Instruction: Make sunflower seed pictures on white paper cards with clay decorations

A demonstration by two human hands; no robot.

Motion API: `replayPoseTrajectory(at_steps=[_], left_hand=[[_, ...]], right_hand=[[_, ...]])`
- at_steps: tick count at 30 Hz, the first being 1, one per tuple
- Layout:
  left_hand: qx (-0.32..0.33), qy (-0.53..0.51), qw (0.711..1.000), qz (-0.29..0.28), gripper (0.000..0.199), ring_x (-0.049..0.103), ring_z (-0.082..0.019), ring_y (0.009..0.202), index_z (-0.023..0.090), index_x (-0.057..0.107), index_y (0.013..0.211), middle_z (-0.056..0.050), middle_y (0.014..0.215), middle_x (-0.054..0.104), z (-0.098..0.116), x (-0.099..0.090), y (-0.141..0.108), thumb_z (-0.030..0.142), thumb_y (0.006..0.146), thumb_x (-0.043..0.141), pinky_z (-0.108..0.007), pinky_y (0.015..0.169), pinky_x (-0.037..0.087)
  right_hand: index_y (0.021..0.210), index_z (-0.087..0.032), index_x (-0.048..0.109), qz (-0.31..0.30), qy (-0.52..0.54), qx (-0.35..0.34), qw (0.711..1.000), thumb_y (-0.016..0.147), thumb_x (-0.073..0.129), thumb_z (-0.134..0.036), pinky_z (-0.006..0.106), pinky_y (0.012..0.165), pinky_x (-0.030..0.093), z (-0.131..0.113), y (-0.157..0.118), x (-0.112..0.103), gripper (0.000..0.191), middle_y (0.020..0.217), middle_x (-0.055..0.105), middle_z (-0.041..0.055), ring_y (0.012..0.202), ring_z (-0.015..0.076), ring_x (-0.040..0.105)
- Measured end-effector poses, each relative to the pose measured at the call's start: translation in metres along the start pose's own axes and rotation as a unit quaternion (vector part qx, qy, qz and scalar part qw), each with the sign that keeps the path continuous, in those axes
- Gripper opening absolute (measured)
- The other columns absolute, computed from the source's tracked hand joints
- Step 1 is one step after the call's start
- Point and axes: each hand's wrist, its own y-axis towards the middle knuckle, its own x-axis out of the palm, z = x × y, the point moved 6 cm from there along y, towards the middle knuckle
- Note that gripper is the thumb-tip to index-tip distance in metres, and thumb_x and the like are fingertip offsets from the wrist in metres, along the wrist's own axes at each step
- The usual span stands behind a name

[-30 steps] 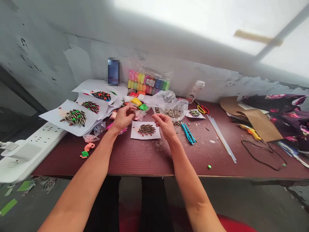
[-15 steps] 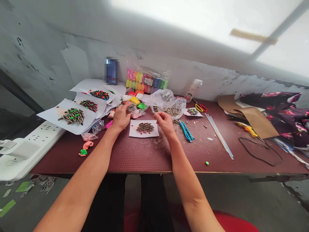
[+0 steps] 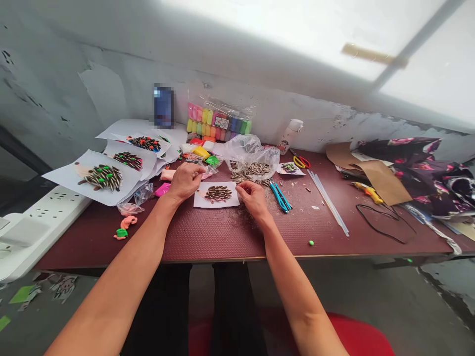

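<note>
Seed card [image 3: 218,195] by right fingers [image 3: 244,187], pack label [image 3: 221,122] (illegible) beyond.

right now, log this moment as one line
white seed-studded paper card: on dark-red table | left hand: near card's upper left corner | right hand: at upper right corner | grips: unclear

Right hand [image 3: 254,199]: contents, if any, unclear

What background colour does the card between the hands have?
The card is white; head view, now.
</note>
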Motion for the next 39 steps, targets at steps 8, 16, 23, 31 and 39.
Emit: replayPoseTrajectory(at_steps=[8,16,23,31,39], left_hand=[[0.01,0.003,0.998,-0.061,0.027,0.064,-0.028,0.098,0.022,0.077,0.093,-0.008,0.099,0.077,-0.006,0.011,-0.001,0.022,0.083,0.052,-0.045,0.094,0.049],[0.011,-0.005,0.997,-0.071,0.029,0.065,-0.027,0.102,0.023,0.078,0.093,-0.008,0.101,0.078,-0.005,0.014,-0.002,0.022,0.081,0.052,-0.046,0.097,0.049],[0.019,-0.013,0.996,-0.087,0.03,0.063,-0.027,0.102,0.026,0.078,0.092,-0.004,0.101,0.078,0.001,0.014,-0.001,0.018,0.078,0.053,-0.045,0.097,0.049],[0.026,-0.015,0.994,-0.101,0.027,0.063,-0.028,0.103,0.026,0.079,0.091,-0.006,0.099,0.077,0.007,0.014,-0.002,0.02,0.079,0.056,-0.044,0.094,0.049],[0.036,-0.016,0.994,-0.105,0.028,0.062,-0.028,0.106,0.026,0.079,0.093,-0.007,0.099,0.075,0.007,0.018,-0.003,0.021,0.08,0.055,-0.046,0.098,0.048]], right_hand=[[0.08,-0.019,0.074,-0.04,-0.019,0.023,0.999,0.073,0.066,-0.026,0.024,0.064,0.043,0.009,-0.006,0.003,0.013,0.074,0.069,-0.0003,0.067,0.0133,0.059],[0.081,-0.019,0.074,-0.044,-0.089,0.027,0.995,0.077,0.065,-0.019,0.023,0.066,0.043,0.005,-0.008,0.0,0.01,0.077,0.072,-0.0002,0.07,0.013,0.062],[0.076,-0.021,0.075,-0.082,-0.15,0.03,0.985,0.077,0.069,-0.018,0.024,0.069,0.042,0.003,-0.011,0.008,0.007,0.077,0.073,-0.0009,0.072,0.0135,0.062],[0.083,-0.02,0.077,-0.062,-0.19,0.058,0.978,0.08,0.067,-0.015,0.027,0.072,0.044,0.001,-0.01,0.001,0.011,0.086,0.077,0.0032,0.078,0.0171,0.066],[0.086,-0.021,0.076,-0.055,-0.227,0.043,0.971,0.083,0.065,-0.016,0.028,0.076,0.046,-0.004,-0.01,0.002,0.013,0.09,0.076,0.005,0.083,0.019,0.066]])
